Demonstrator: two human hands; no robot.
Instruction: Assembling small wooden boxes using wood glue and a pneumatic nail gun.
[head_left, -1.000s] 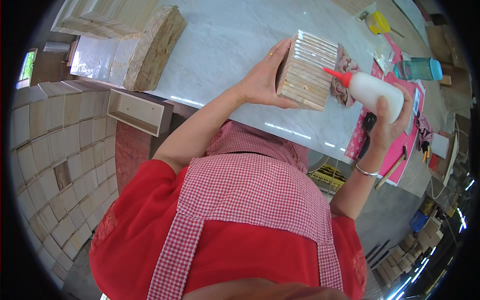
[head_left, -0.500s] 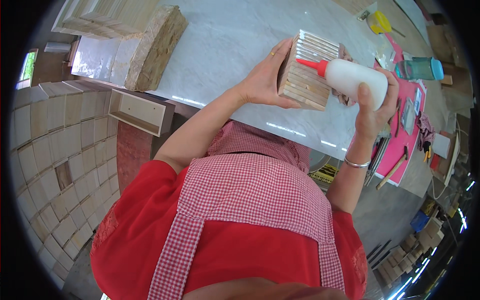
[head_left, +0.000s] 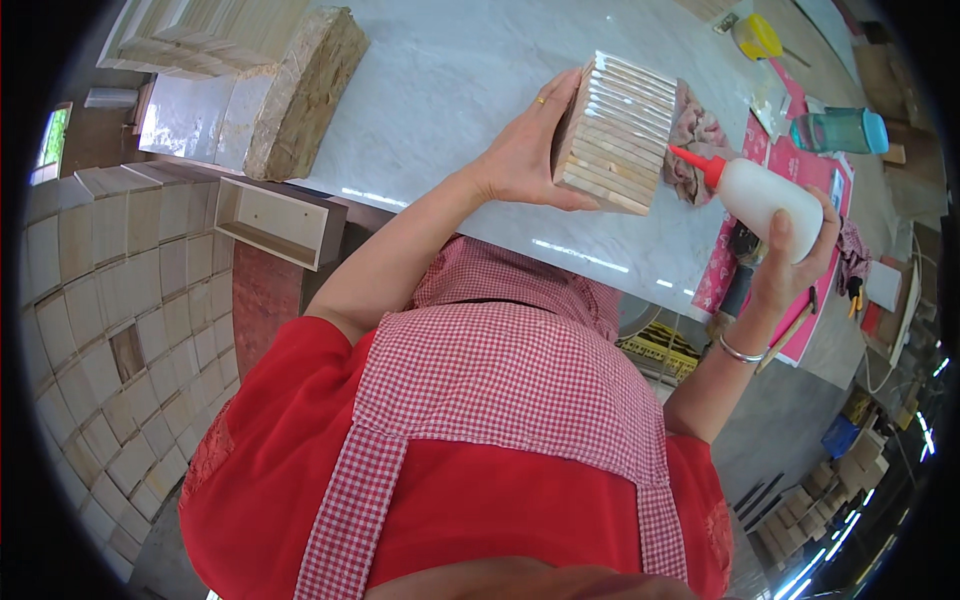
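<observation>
My left hand [head_left: 535,150] grips a stack of thin wooden boards [head_left: 612,165] by its left side, fingers behind and thumb along the near edge. White glue lines [head_left: 625,95] run along the board edges on the far part of the stack's upper face; the nearer edges look bare. In my right hand [head_left: 795,250] is a white squeeze bottle [head_left: 765,200] with a red pointed nozzle [head_left: 695,160]. The nozzle points left, with its tip just beside the stack's right edge. A crumpled cloth [head_left: 695,135] lies on the table beyond the nozzle.
The marbled table [head_left: 450,90] carries a rough-edged block [head_left: 305,95] and stacked boards [head_left: 215,30] at left. To the right are a teal-lidded jar [head_left: 840,132], a yellow container [head_left: 757,37] and a pink sheet [head_left: 815,190] with tools. Piled wooden pieces [head_left: 130,330] stand at far left, near a drawer box [head_left: 275,222].
My right hand has carried the glue bottle right and toward me, so the nozzle has moved off the stack's top to its right side. Glue covers more edges. The stack has barely shifted.
</observation>
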